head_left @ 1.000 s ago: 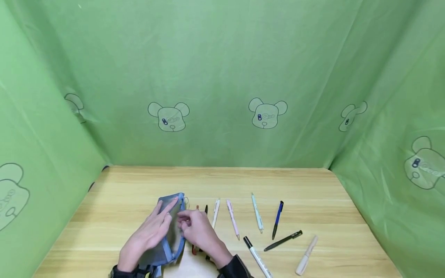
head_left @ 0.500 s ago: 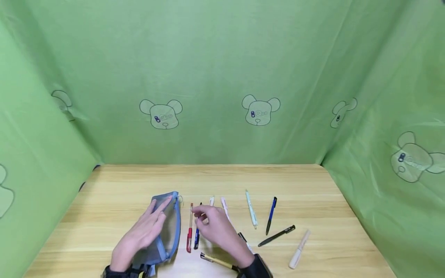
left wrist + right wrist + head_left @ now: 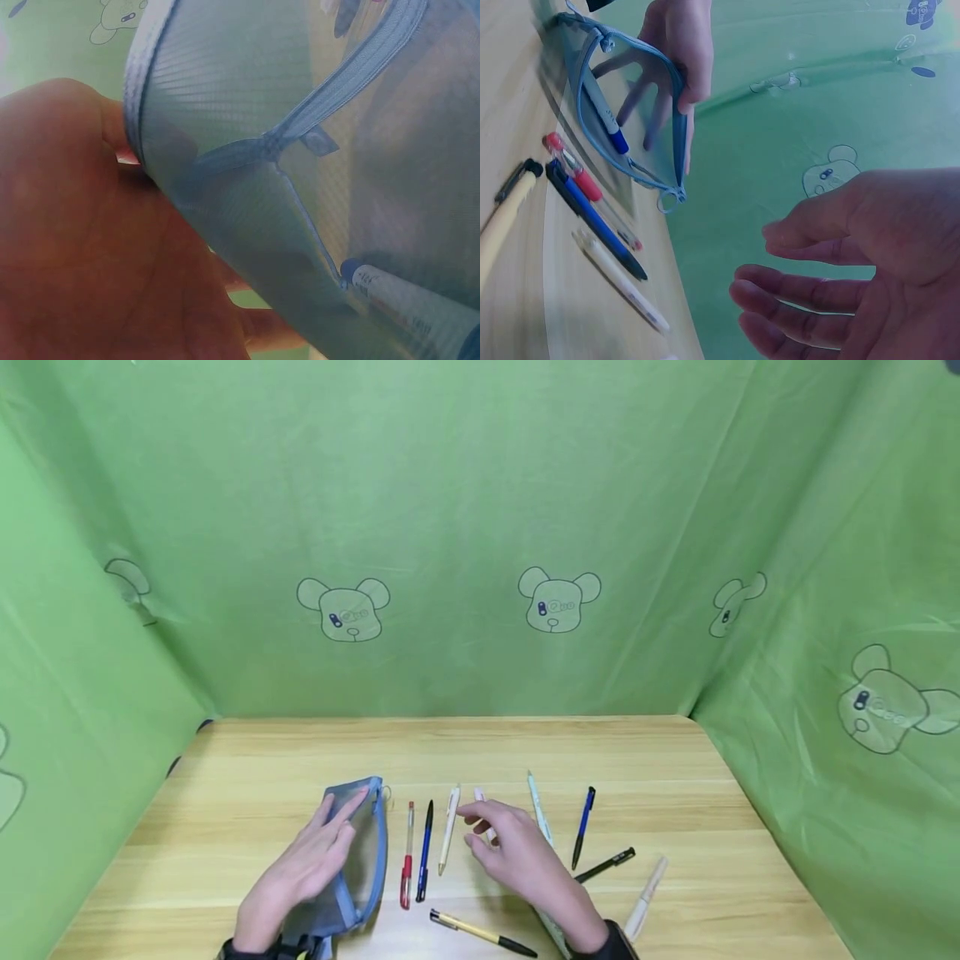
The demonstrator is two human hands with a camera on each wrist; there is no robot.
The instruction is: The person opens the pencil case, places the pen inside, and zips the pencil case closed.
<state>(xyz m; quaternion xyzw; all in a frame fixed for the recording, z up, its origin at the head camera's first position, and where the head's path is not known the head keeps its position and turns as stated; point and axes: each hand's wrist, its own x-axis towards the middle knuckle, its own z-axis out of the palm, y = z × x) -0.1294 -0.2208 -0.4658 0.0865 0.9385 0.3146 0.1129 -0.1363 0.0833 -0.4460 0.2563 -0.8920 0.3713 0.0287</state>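
At the near left of the counter (image 3: 247, 760), the blue mesh pouch (image 3: 358, 852) lies with its zipper open and one marker (image 3: 604, 112) inside. Your left hand (image 3: 303, 868) rests flat on it, fingers straight. Your right hand (image 3: 517, 856) hovers loosely open above the pink pen (image 3: 481, 802), holding nothing. Just left of it lie the cream pen (image 3: 448, 828), dark blue pen (image 3: 425, 850) and red pen (image 3: 407, 853), close together and parallel. A gold pen (image 3: 480, 933) lies nearest you. Risk: the closely spaced pens may roll or scatter if your fingers brush a neighbour. The pouch mouth may sag shut under your flat palm, blocking insertion.
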